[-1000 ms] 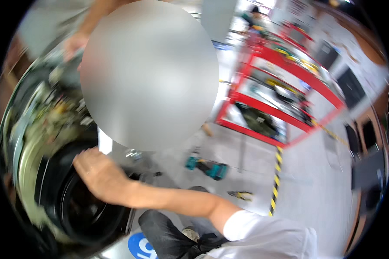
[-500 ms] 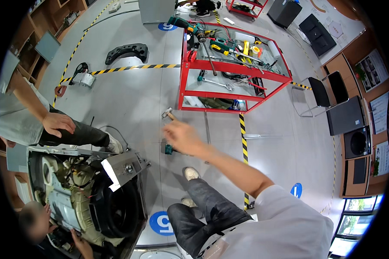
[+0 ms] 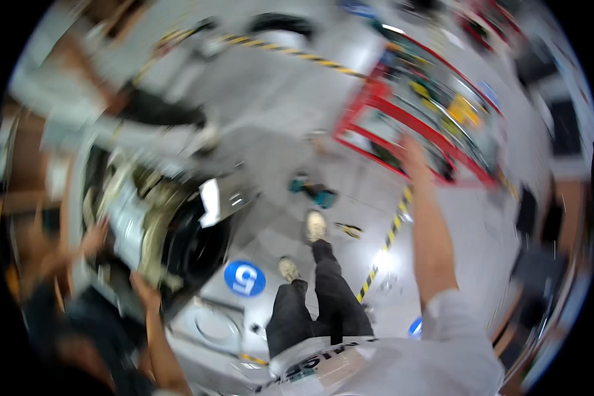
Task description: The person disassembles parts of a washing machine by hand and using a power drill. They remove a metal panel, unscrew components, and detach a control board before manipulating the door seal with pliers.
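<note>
My right hand [image 3: 412,157] is stretched out at the near side of the red tool cart [image 3: 383,99], overlapping its lower part in the picture. Motion smears its fingers, so I cannot tell what they hold, if anything. My left hand is out of view. Below the cart, a green and black power tool [image 3: 313,191] lies on the floor, with yellow-handled pliers [image 3: 348,230] closer to my feet. A blurred hammer-like tool [image 3: 318,140] lies beyond the power tool.
An opened appliance [image 3: 198,244] with a black round drum part stands at left. A co-worker's hands [image 3: 145,290] reach into it; another person [image 3: 158,109] stands behind. Black-and-yellow tape [image 3: 391,234] crosses the floor. A white panel with a round ring [image 3: 214,327] lies near my legs.
My view has swung, shifting the cart right. My right hand has moved from above the floor tools to the cart's side. The power tool and pliers now show fully.
</note>
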Motion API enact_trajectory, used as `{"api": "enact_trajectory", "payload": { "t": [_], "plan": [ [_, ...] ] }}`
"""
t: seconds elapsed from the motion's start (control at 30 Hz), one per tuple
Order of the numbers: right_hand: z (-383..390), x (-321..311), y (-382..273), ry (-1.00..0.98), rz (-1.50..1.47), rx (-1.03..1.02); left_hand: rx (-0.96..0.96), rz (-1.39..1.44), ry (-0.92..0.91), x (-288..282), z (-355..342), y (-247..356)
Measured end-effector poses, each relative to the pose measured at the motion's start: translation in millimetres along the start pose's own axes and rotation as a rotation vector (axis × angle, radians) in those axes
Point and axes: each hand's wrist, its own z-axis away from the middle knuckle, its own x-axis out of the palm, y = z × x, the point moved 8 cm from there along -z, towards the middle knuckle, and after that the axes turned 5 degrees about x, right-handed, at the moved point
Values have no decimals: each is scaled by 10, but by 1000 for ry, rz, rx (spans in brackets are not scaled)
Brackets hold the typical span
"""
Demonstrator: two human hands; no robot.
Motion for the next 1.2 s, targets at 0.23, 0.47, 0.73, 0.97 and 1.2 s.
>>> {"api": "enact_trajectory", "payload": {
  "t": [0.23,0.47,0.73,0.97,1.2],
  "plan": [
    [-360,-188,-54,-50,-135,90,-518,-4,-151,300,1399,984],
    [-136,-330,-81,165,93,151,-551,222,-301,882,2341,1736],
    [-794,409,-2380,419,809,-536,-814,314,-566,1137,2980,1803],
    [-2377,1192,-3020,379,1491,-729,-884,453,-494,1081,3255,1803],
    [-3203,1205,-3075,354,1466,-773,-1064,226,-479,744,3516,2283]
  ]
}}
